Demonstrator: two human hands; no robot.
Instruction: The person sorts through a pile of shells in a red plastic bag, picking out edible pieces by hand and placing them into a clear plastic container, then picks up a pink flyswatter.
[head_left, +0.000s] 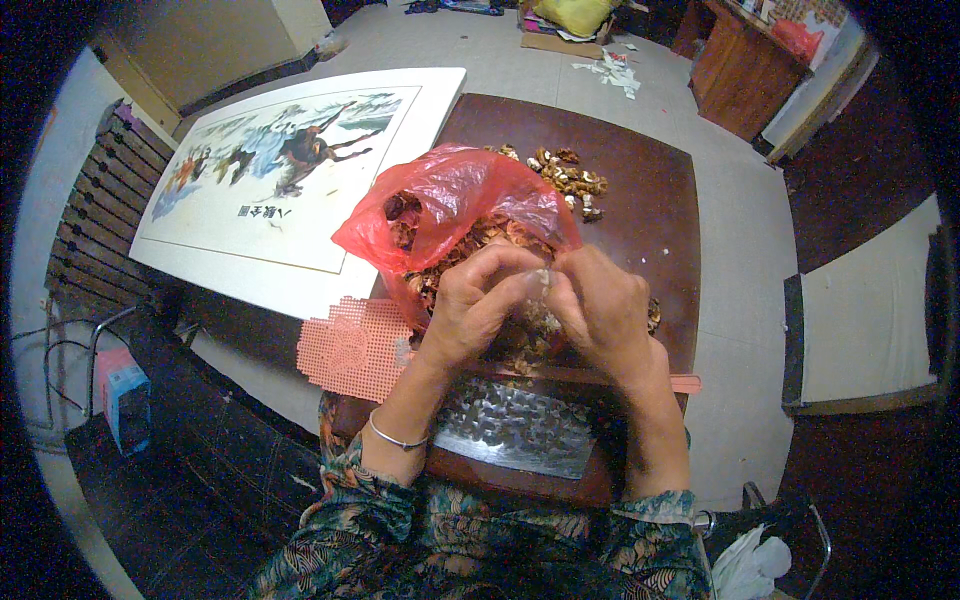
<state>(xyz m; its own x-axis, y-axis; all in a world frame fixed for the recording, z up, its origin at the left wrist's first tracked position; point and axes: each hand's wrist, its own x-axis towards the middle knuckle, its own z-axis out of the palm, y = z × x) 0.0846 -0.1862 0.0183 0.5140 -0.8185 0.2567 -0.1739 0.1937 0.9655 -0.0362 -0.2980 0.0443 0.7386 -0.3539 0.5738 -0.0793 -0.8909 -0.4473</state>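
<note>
My left hand (476, 304) and my right hand (606, 307) meet over the near part of a dark wooden table (652, 195). Thumbs and fingertips of both pinch a small pale piece (544, 277), apparently of walnut; its shape is mostly hidden. Just beyond my hands, a red plastic bag (457, 180) lies open, filled with brown broken walnut shells (480, 238). Behind the bag's right side is a heap of walnut kernels (574, 180). Small crumbs (529, 349) lie below my fingers, partly blurred.
A pink fly swatter (352, 349) lies across the table's near side, its handle (686, 384) passing under my wrists. Nearer me is a shiny silvery sheet (517, 431). A white panel with a horse picture (300, 247) rests at left. A wooden desk (750, 67) stands far right.
</note>
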